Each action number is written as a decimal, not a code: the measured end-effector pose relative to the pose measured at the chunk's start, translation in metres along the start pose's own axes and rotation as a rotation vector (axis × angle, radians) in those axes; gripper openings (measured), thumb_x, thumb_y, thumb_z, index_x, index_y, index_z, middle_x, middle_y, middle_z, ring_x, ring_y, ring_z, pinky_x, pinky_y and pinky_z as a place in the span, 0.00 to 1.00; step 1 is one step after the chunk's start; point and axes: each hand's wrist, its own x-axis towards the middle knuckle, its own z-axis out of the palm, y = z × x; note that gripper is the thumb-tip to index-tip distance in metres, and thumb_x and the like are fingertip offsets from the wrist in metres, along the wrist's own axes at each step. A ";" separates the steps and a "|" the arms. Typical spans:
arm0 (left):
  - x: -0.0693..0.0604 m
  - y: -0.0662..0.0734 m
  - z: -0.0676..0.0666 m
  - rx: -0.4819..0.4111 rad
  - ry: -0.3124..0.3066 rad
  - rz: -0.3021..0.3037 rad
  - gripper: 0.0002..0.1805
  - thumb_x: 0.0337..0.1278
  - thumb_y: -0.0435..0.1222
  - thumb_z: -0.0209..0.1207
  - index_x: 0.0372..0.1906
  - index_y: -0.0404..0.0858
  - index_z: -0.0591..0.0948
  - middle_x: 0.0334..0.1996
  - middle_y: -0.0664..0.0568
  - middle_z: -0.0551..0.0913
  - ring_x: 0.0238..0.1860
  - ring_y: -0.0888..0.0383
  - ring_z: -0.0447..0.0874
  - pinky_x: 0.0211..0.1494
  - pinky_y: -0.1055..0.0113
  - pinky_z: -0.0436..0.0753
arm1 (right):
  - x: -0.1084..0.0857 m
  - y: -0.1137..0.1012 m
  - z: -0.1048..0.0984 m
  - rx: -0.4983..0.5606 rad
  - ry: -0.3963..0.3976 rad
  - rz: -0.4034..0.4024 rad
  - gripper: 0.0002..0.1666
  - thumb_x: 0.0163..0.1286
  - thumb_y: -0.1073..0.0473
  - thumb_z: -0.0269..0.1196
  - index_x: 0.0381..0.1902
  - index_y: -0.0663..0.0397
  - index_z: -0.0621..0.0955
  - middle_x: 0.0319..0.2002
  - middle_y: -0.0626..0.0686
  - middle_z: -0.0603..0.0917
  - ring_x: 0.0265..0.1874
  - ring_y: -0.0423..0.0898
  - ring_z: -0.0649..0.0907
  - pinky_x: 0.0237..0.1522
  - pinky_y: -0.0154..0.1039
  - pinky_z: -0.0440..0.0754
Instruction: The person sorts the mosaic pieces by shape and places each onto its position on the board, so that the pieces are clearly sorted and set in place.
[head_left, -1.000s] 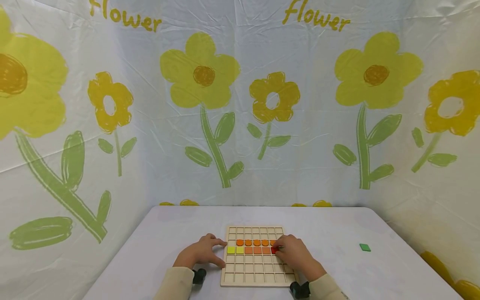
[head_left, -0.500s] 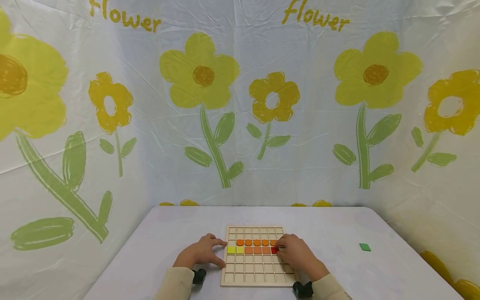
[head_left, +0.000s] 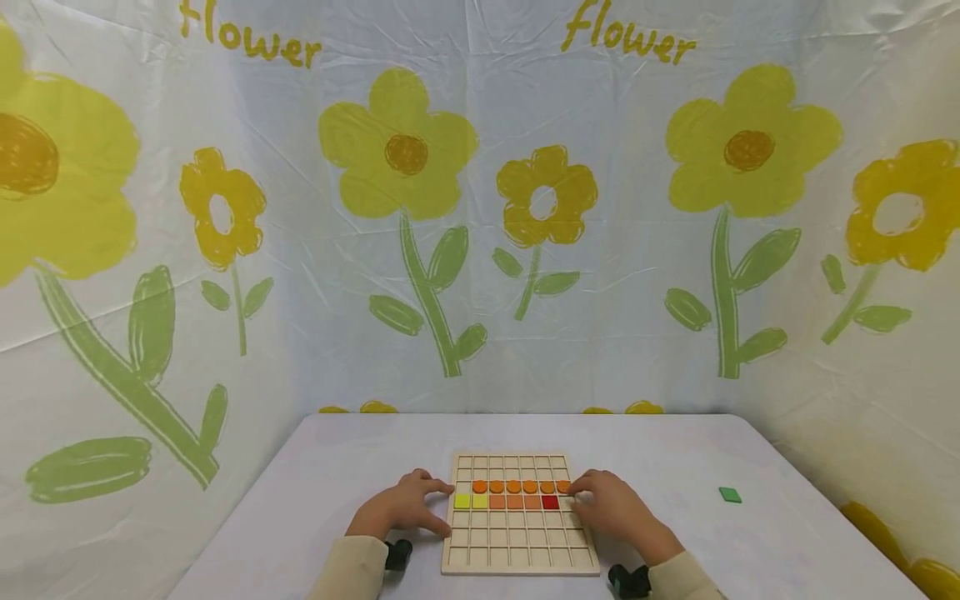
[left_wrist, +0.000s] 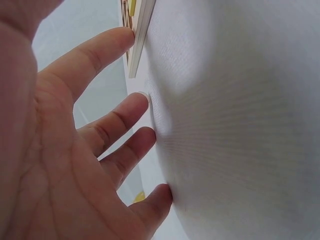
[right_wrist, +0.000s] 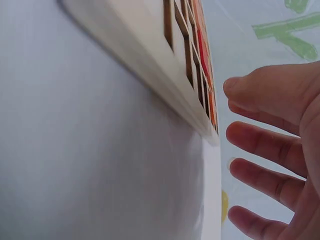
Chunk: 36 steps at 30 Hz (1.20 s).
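Note:
A wooden grid board (head_left: 514,561) lies on the table with a row of several orange discs (head_left: 513,487). Just in front of that row are two yellow squares (head_left: 471,502), three salmon squares (head_left: 514,502) and one red square (head_left: 550,502). My left hand (head_left: 405,507) spreads its thumb and fingers against the board's left edge; the left wrist view shows one fingertip on the wooden rim (left_wrist: 143,30). My right hand (head_left: 611,505) is at the board's right edge, its fingertips by the last disc. In the right wrist view its fingers (right_wrist: 267,145) hold nothing visible.
A green square (head_left: 730,495) lies alone on the white table (head_left: 660,450) to the right. Behind the table hangs a white cloth (head_left: 622,358) printed with yellow flowers. Dark wrist cameras (head_left: 628,581) sit at both cuffs.
My right hand has moved right, off the red square, uncovering it and the rightmost orange discs. The left hand has stayed at the board's left edge.

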 end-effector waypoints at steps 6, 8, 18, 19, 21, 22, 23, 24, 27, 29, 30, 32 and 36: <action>0.000 -0.002 0.002 -0.005 -0.007 -0.004 0.37 0.34 0.56 0.75 0.58 0.57 0.80 0.62 0.46 0.68 0.60 0.44 0.68 0.58 0.37 0.72 | -0.005 0.012 -0.010 -0.005 0.011 0.012 0.05 0.60 0.57 0.68 0.36 0.46 0.86 0.43 0.47 0.84 0.51 0.53 0.81 0.57 0.58 0.76; 0.000 -0.003 0.002 -0.009 -0.010 0.001 0.37 0.34 0.56 0.75 0.58 0.57 0.80 0.62 0.46 0.68 0.60 0.45 0.68 0.58 0.37 0.72 | -0.007 0.018 -0.012 -0.015 0.018 0.011 0.06 0.59 0.58 0.68 0.36 0.46 0.85 0.42 0.47 0.84 0.50 0.53 0.81 0.57 0.58 0.76; 0.000 -0.004 0.003 -0.011 -0.011 0.017 0.37 0.34 0.56 0.75 0.58 0.57 0.80 0.62 0.46 0.67 0.61 0.44 0.67 0.58 0.38 0.72 | -0.012 0.047 -0.023 0.010 0.024 0.028 0.08 0.60 0.59 0.68 0.38 0.46 0.85 0.45 0.49 0.84 0.52 0.55 0.81 0.57 0.58 0.75; 0.000 -0.004 0.003 -0.008 -0.010 0.018 0.37 0.34 0.56 0.74 0.58 0.57 0.80 0.62 0.46 0.67 0.61 0.44 0.67 0.58 0.38 0.72 | -0.012 0.050 -0.025 0.008 0.023 0.028 0.08 0.60 0.59 0.68 0.38 0.47 0.85 0.46 0.49 0.85 0.52 0.55 0.81 0.57 0.59 0.75; 0.000 -0.004 0.003 -0.006 -0.010 0.018 0.37 0.34 0.56 0.74 0.58 0.57 0.80 0.62 0.46 0.67 0.61 0.44 0.67 0.58 0.38 0.72 | -0.014 0.056 -0.027 0.007 0.020 0.037 0.08 0.60 0.59 0.68 0.39 0.47 0.85 0.47 0.50 0.84 0.53 0.56 0.81 0.57 0.59 0.75; 0.000 -0.003 0.003 -0.007 -0.011 0.017 0.37 0.34 0.56 0.74 0.58 0.57 0.80 0.62 0.46 0.67 0.61 0.44 0.67 0.58 0.37 0.72 | -0.014 0.059 -0.029 0.006 0.020 0.042 0.08 0.60 0.59 0.68 0.40 0.47 0.85 0.47 0.51 0.84 0.53 0.57 0.80 0.57 0.59 0.75; 0.000 -0.003 0.002 -0.007 -0.012 0.016 0.37 0.34 0.56 0.74 0.58 0.57 0.80 0.62 0.46 0.67 0.61 0.44 0.67 0.58 0.37 0.72 | -0.015 0.061 -0.030 0.005 0.020 0.048 0.09 0.61 0.58 0.68 0.40 0.47 0.85 0.48 0.51 0.84 0.53 0.57 0.80 0.57 0.59 0.75; 0.000 -0.003 0.002 -0.008 -0.013 0.015 0.37 0.34 0.56 0.74 0.58 0.57 0.80 0.62 0.46 0.67 0.61 0.44 0.67 0.58 0.37 0.72 | -0.016 0.064 -0.032 0.004 0.022 0.046 0.09 0.61 0.58 0.68 0.40 0.48 0.85 0.48 0.51 0.84 0.53 0.57 0.80 0.57 0.60 0.75; 0.001 -0.002 0.001 -0.011 -0.013 0.011 0.37 0.34 0.56 0.74 0.58 0.57 0.80 0.62 0.46 0.67 0.61 0.44 0.67 0.59 0.37 0.72 | -0.018 0.073 -0.037 -0.001 0.033 0.045 0.10 0.61 0.58 0.68 0.41 0.48 0.85 0.48 0.52 0.84 0.53 0.57 0.80 0.57 0.59 0.75; 0.001 -0.002 0.001 -0.010 -0.011 0.009 0.37 0.34 0.56 0.74 0.58 0.57 0.80 0.62 0.46 0.67 0.61 0.44 0.67 0.59 0.37 0.72 | -0.020 0.077 -0.040 -0.009 0.040 0.040 0.10 0.61 0.58 0.67 0.42 0.49 0.85 0.48 0.52 0.84 0.53 0.58 0.80 0.56 0.60 0.75; 0.001 -0.001 0.001 -0.009 -0.009 0.006 0.37 0.34 0.56 0.75 0.58 0.57 0.80 0.62 0.46 0.67 0.61 0.44 0.67 0.59 0.37 0.72 | -0.021 0.080 -0.042 -0.014 0.045 0.035 0.10 0.61 0.58 0.67 0.42 0.49 0.85 0.48 0.53 0.84 0.53 0.58 0.80 0.56 0.60 0.75; 0.001 -0.001 0.000 -0.008 -0.007 0.003 0.37 0.34 0.56 0.75 0.58 0.57 0.80 0.62 0.46 0.67 0.61 0.44 0.67 0.59 0.37 0.72 | -0.022 0.084 -0.046 -0.022 0.046 0.034 0.11 0.61 0.58 0.67 0.42 0.50 0.85 0.48 0.54 0.84 0.53 0.59 0.80 0.56 0.61 0.75; 0.001 0.000 0.000 -0.006 -0.008 0.001 0.37 0.34 0.56 0.75 0.58 0.57 0.80 0.63 0.46 0.67 0.61 0.44 0.67 0.59 0.37 0.72 | -0.026 0.093 -0.054 -0.017 0.036 0.043 0.12 0.62 0.58 0.66 0.44 0.52 0.85 0.49 0.56 0.84 0.54 0.61 0.79 0.56 0.61 0.74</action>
